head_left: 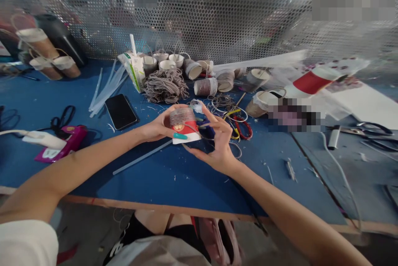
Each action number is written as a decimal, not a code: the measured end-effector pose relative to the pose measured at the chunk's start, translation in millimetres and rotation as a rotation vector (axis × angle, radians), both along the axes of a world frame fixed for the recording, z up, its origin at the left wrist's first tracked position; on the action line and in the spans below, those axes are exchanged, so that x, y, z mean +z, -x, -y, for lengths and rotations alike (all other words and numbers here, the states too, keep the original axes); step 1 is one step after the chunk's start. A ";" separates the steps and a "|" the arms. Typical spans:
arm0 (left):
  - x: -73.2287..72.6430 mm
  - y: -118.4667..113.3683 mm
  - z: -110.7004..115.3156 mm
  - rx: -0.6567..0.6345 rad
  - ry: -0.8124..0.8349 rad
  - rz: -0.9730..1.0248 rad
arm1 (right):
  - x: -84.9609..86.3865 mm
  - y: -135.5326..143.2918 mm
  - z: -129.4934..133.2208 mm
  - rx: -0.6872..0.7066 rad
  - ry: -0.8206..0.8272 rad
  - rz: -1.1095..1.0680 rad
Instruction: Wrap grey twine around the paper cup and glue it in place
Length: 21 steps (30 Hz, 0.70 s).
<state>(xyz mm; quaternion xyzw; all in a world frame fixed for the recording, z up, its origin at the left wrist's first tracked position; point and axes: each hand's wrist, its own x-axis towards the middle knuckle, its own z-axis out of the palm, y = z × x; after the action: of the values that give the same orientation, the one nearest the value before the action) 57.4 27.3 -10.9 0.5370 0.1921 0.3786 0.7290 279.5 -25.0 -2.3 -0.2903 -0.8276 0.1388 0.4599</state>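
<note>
A red and white paper cup (pixel 186 130) is in front of me, tilted, with grey-brown cord (pixel 182 116) wound round its upper part. My left hand (pixel 163 125) is closed on the cup from the left, its thumb with a teal nail lying across the white band. At the cup's right side, the fingers of my right hand (pixel 219 141) are bent round a loose strand of the cord that crosses the red part. My right thumb reaches below the cup's lower edge. Behind the cup lies a large bundle of cord (pixel 166 85).
Several cord-wrapped cups (pixel 205 86) stand or lie along the perforated metal screen (pixel 199 17). A phone (pixel 121 111), a glue stick (pixel 141 159), red-handled scissors (pixel 243 128) and a purple power strip (pixel 64 143) lie on the blue table (pixel 186 183). Larger scissors (pixel 360 130) are at right.
</note>
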 end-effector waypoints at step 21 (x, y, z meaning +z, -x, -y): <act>11.6 -3.9 12.7 0.058 -0.461 -0.283 | -9.1 -0.4 -5.9 -0.117 -0.091 -0.141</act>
<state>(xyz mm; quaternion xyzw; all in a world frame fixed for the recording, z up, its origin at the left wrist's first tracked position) 61.3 14.6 0.6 0.7306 0.2162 0.3541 0.5423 279.9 -19.2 -11.4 -0.3064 -0.7802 0.0941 0.5371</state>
